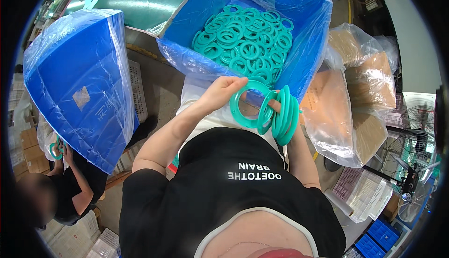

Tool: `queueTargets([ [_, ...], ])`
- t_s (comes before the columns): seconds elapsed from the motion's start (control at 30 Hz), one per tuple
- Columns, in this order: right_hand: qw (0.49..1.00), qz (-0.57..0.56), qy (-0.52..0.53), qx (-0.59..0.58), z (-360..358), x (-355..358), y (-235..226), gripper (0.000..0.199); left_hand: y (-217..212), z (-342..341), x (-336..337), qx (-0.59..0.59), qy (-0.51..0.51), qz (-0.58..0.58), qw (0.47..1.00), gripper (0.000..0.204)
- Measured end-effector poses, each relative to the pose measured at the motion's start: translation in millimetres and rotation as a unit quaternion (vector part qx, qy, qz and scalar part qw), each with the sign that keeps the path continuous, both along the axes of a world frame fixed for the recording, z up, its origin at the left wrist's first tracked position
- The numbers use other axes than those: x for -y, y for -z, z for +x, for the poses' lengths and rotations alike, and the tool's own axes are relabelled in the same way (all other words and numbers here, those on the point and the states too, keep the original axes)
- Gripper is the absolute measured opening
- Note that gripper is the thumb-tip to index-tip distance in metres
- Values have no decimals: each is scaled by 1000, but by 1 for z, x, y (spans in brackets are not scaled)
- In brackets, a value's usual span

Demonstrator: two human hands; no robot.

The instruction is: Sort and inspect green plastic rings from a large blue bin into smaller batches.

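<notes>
In front of me, a blue box (311,29) lined with clear plastic holds a heap of teal rings (250,50). My left hand (222,93) is closed, with its fingertips pinching the upper edge of a single flat teal ring (234,111). That ring hangs just outside the box's near edge. Several more teal rings (291,120) are bunched together on my right hand (276,105), whose fingers pass through their openings. Most of the right hand is hidden behind the bunch. Another ring stands between the single one and the bunch.
A second plastic-covered blue box (79,78) stands at left; beside it a co-worker's hand (68,156) holds a teal ring (55,151). Behind is a green tabletop (140,3). On the right are plastic-bagged cardboard boxes (329,111), a fan (411,185) and blue crates (379,239).
</notes>
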State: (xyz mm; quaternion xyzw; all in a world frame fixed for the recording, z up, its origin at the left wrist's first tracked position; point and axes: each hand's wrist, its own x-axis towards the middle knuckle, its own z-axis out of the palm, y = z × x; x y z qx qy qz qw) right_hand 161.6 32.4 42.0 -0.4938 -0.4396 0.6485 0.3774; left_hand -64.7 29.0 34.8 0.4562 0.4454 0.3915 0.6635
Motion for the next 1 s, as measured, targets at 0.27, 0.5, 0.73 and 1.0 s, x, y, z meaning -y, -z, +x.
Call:
queueTargets([
  [0.27, 990, -37, 116, -75, -19, 9, 13, 14, 8, 16, 39, 145, -20, -66, 987, 28],
  [0.5, 996, -3, 82, -33, -23, 17, 19, 19, 16, 18, 34, 274, -72, -58, 957, 26],
  [0.73, 997, 54, 60, -17, -13, 25, 23, 17, 34, 21, 22, 223, -88, -137, 961, 20],
  [1.0, 995, 90, 38, -30, 1, 27, 27, 17, 46, 31, 1, -274, -175, 271, 906, 21],
])
